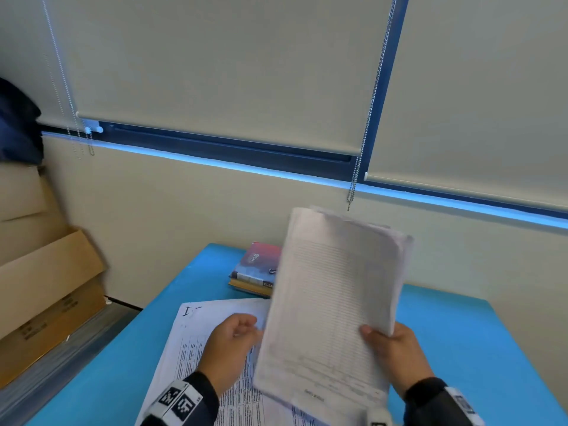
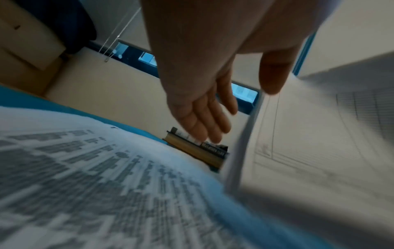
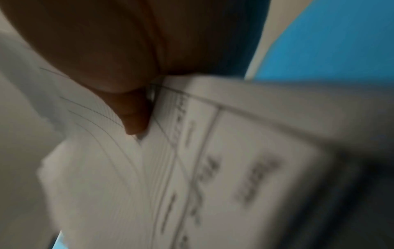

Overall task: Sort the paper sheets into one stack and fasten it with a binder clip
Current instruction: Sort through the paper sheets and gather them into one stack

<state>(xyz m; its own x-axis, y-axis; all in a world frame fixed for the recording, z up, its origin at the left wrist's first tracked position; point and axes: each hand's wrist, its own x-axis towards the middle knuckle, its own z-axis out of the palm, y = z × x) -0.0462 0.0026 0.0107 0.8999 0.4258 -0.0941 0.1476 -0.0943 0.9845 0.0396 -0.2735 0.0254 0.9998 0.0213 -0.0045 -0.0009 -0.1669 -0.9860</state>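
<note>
The right hand (image 1: 396, 348) holds a thick stack of paper sheets (image 1: 332, 302) tilted up off the blue counter (image 1: 461, 348), its thumb lying across the printed front near the stack's right edge and the other fingers hidden behind, so the stack is pinched between them. The left hand (image 1: 229, 345) is at the stack's left edge; from the left wrist view its fingers (image 2: 202, 121) are straight and close together, with the thumb touching the edge of the sheets and nothing gripped. Under that hand more printed sheets (image 1: 196, 342) lie flat on the counter. Behind the raised stack, near the wall, sits a small pile of books (image 1: 255, 272), partly hidden by the paper. Cardboard boxes (image 1: 46, 287) stand to the left of the counter.
</note>
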